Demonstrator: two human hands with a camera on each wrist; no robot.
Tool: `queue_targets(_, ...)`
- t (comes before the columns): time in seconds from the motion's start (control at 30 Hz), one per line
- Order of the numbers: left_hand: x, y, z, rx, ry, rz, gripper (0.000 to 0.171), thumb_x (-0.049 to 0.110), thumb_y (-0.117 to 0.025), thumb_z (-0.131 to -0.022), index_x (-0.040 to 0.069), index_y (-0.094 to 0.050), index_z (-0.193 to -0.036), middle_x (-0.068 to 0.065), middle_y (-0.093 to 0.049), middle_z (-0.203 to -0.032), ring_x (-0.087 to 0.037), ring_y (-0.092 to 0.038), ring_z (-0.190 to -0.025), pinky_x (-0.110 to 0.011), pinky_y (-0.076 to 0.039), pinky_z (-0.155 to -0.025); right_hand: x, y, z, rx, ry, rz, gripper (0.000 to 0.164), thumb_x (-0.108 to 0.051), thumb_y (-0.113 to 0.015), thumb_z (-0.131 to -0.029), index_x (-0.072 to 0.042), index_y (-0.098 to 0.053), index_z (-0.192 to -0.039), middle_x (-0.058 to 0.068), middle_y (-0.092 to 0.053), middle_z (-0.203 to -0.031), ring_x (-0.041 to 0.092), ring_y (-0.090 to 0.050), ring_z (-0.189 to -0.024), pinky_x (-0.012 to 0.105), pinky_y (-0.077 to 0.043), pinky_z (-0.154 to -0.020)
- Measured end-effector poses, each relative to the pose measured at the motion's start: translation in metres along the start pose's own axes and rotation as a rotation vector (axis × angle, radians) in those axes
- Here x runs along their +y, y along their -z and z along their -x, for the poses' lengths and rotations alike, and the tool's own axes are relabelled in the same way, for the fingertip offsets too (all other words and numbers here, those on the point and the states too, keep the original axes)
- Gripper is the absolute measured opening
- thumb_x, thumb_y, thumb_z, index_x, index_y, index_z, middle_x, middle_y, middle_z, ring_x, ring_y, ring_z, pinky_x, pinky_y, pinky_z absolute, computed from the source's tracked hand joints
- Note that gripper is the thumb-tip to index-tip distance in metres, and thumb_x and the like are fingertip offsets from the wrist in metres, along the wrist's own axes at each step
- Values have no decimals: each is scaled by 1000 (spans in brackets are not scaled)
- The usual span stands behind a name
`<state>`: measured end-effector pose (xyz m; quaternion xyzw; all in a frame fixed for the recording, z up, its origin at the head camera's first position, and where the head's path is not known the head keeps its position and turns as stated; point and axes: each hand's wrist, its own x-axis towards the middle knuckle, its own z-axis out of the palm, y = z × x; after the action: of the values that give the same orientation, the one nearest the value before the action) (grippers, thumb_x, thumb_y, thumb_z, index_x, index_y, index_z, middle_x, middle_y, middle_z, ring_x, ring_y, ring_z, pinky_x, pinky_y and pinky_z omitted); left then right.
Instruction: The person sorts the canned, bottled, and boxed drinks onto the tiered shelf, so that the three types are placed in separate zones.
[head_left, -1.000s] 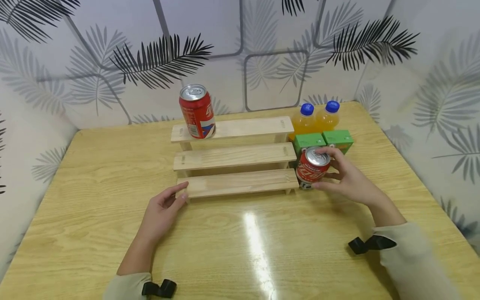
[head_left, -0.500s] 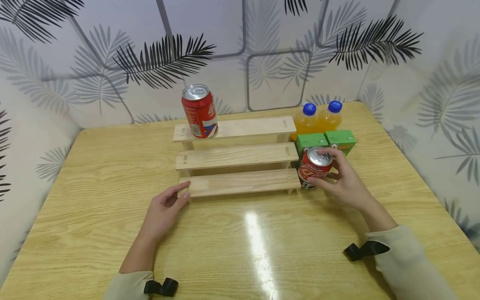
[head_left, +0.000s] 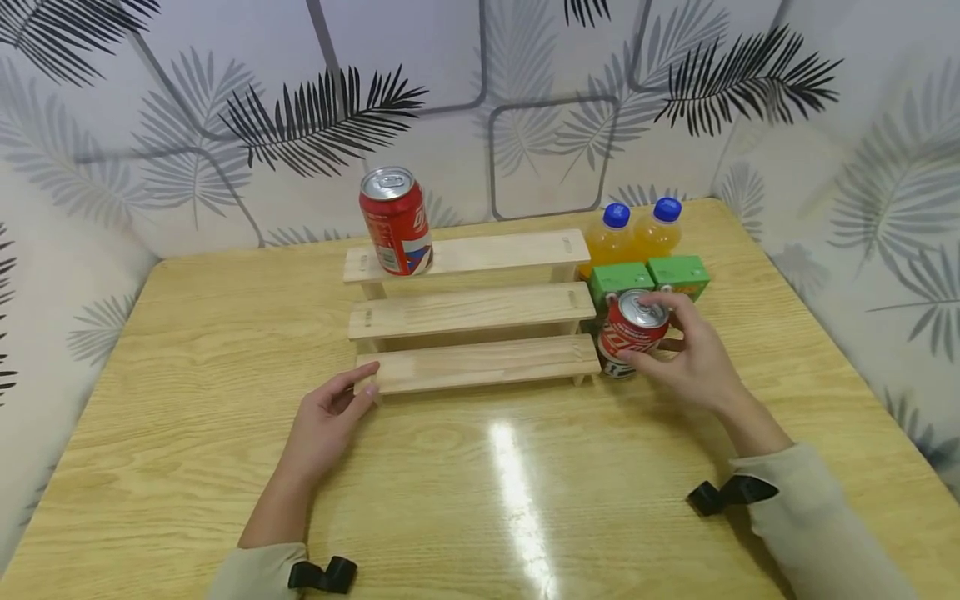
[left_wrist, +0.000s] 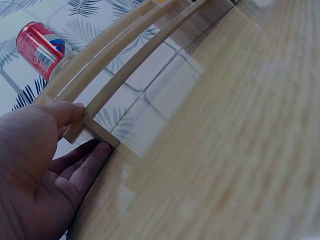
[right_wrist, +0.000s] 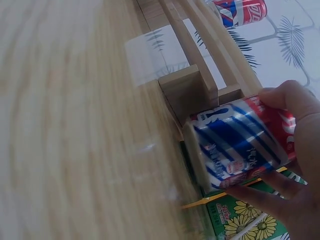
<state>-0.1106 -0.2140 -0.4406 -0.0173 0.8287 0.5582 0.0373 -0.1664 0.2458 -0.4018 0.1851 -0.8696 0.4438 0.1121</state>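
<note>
A three-step wooden rack (head_left: 480, 363) stands on the table. My left hand (head_left: 327, 425) grips the left end of its lowest step. In the left wrist view the thumb lies on the step's end and fingertips touch the leg below. At the rack's right end my right hand (head_left: 693, 354) holds a red soda can (head_left: 626, 337), fingers at its top and side, thumb lower on its front. The right wrist view shows the can's blue-and-white striped side (right_wrist: 240, 140) close against the rack's end. A second red can (head_left: 396, 221) stands upright on the top step's left end.
Behind the held can stand two green drink cartons (head_left: 621, 275), close beside the rack. Two orange-juice bottles (head_left: 611, 237) with blue caps stand farther back. A leaf-patterned wall (head_left: 450, 100) borders the table (head_left: 420, 483) at the back.
The right thumb has shifted slightly higher on the can, and the right forearm has moved a little to the left. The left hand keeps its place on the rack.
</note>
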Motion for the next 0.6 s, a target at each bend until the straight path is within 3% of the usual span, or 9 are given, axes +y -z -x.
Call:
queue_targets(0.3, -1, -1, -1, 7, -15, 5, 48, 47, -61, -98, 23, -60, -139, 3, -51, -150, -12, -36, -145, -35, -36, -113, -3, 10, -8, 66, 102, 14, 74, 9, -85, -69, -3, -51, -134, -20, -50, -124, -1, -55, -105, 11, -51, -71)
queue_targets(0.53, -2, 0, 0, 7, -1, 1, 47, 47, -62, -97, 24, -61, -138, 3, -51, -149, -12, -39, -142, -10, -39, -101, -10, 16, -12, 103, 140, 0, 74, 13, -84, -64, -1, -54, -130, -21, -52, -124, -1, -56, -104, 10, -51, -71)
queue_targets(0.6, -2, 0, 0, 4, -5, 2, 47, 47, -62, -97, 24, -62, -138, 3, -52, -149, -12, -40, -141, -8, -39, -99, -13, 18, -12, 109, 149, -1, 74, 14, -84, -63, 1, -54, -130, -21, -53, -123, 0, -56, -104, 10, -50, -72)
